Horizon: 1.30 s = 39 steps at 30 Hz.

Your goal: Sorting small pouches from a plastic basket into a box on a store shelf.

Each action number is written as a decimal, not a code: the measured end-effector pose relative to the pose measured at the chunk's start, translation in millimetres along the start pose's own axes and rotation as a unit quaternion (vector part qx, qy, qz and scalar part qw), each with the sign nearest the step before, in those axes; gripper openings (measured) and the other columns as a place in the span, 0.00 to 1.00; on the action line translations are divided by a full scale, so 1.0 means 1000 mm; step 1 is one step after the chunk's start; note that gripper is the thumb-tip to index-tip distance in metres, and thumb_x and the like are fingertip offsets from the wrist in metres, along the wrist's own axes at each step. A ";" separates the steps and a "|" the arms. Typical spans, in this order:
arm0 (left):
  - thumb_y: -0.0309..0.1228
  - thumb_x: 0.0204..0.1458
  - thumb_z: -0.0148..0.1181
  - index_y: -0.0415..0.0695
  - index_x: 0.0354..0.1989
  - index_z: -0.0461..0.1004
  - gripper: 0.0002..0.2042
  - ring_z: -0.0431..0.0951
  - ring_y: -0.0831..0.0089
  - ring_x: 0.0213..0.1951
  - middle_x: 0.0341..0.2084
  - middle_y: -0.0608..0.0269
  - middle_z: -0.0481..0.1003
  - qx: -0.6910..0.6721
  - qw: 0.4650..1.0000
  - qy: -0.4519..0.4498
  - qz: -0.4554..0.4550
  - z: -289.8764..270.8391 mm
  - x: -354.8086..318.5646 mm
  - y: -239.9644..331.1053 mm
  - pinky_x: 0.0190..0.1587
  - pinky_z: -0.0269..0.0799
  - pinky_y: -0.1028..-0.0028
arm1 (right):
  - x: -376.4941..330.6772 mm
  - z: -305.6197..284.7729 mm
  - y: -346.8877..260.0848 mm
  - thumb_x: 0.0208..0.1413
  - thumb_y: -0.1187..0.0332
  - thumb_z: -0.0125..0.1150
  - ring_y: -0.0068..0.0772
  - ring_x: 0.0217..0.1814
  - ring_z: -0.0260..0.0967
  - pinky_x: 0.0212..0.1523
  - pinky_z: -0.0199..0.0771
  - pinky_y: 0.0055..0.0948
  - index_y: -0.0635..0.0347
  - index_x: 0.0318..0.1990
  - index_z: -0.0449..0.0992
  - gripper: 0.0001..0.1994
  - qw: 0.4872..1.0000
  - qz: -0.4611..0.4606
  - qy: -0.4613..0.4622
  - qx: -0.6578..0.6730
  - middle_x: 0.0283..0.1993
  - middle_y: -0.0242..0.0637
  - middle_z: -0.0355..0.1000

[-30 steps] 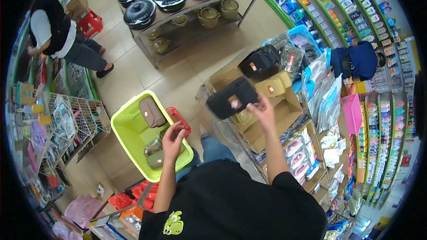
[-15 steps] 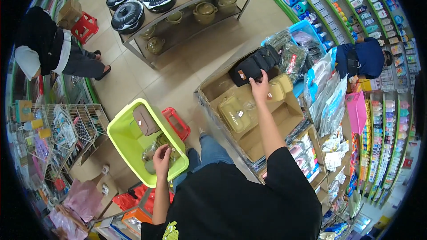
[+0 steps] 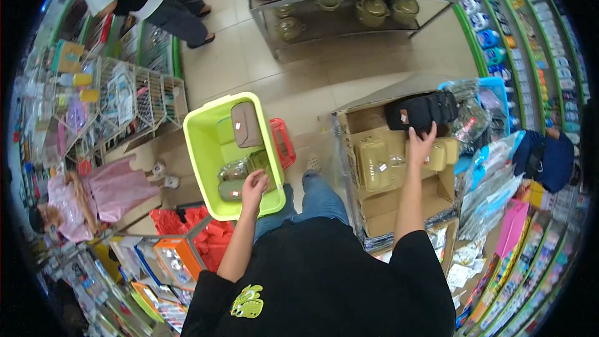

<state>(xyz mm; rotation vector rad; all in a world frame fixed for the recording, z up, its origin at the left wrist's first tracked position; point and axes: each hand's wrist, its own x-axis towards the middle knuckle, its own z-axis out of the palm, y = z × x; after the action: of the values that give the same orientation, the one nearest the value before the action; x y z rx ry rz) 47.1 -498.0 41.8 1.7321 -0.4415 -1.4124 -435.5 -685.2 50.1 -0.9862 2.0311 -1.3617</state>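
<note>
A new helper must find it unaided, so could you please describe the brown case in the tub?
Start from the big yellow-green tub on the person's left. Inside it, look toward the end farther from the person for the rounded, oblong brown case with a small white tag. Its brown colour sets it apart from the greenish items lying nearer the person.

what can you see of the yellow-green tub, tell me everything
The yellow-green tub is deep, open on top, roughly rectangular with rounded corners and a broad rim, and looks like plastic. It sits upright, left of the cardboard box. Inside are a brown case, wrapped items and a greenish case. The left hand is over its near right part; contact is unclear.
</note>
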 end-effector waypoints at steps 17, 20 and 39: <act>0.46 0.39 0.79 0.49 0.69 0.51 0.51 0.59 0.51 0.62 0.65 0.46 0.51 -0.407 0.881 0.089 -0.226 -0.045 0.211 -0.038 0.61 0.67 0.61 | -0.138 -0.052 -0.021 0.56 0.78 0.63 0.34 0.49 0.73 0.50 0.76 0.30 0.53 0.72 0.54 0.37 0.990 0.067 -0.067 -0.100 0.57 0.48 0.68; 0.47 0.38 0.80 0.53 0.62 0.61 0.42 0.66 0.59 0.47 0.57 0.52 0.60 -0.377 0.885 0.101 -0.253 -0.038 0.203 -0.021 0.46 0.70 0.67 | -0.163 -0.061 -0.024 0.56 0.78 0.62 0.30 0.47 0.72 0.48 0.75 0.27 0.54 0.72 0.55 0.36 0.990 0.077 -0.081 -0.086 0.54 0.47 0.69; 0.25 0.47 0.72 0.44 0.67 0.58 0.38 0.76 0.65 0.50 0.52 0.53 0.73 -0.002 0.993 -0.048 -0.109 -0.213 0.021 -0.002 0.51 0.74 0.67 | -0.258 -0.041 -0.017 0.57 0.76 0.62 0.21 0.40 0.73 0.41 0.74 0.19 0.59 0.64 0.66 0.26 0.986 0.109 -0.123 -0.031 0.46 0.40 0.74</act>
<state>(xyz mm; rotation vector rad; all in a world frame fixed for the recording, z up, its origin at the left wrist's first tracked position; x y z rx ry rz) 250.1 -430.3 30.2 1.7554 -0.3077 -1.6559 -302.6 -462.0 83.7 -0.8803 1.9387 -1.0166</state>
